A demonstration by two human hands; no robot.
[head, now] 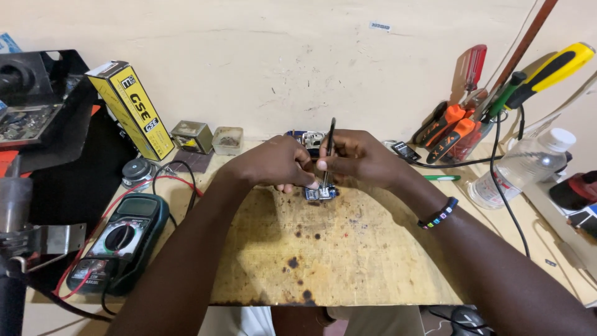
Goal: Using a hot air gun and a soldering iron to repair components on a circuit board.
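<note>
Scorched wooden bench (348,261) against plain cream wall (280,68). Small blue circuit board (321,193) at centre, pinned by left hand (277,163); right hand (360,158) clamped on tweezers (329,146). Multimeter (121,239) at eight o'clock, pliers (457,127) at two.

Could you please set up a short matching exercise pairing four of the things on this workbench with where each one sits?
Things:
1. multimeter
2. plastic bottle
3. small circuit board
4. yellow box

Places:
A. leaning against the wall, back left
B. lying on its side at the right
C. front left, with red and black leads
D. centre, under the left hand and right hand

Pairs: 1-C, 2-B, 3-D, 4-A
</note>
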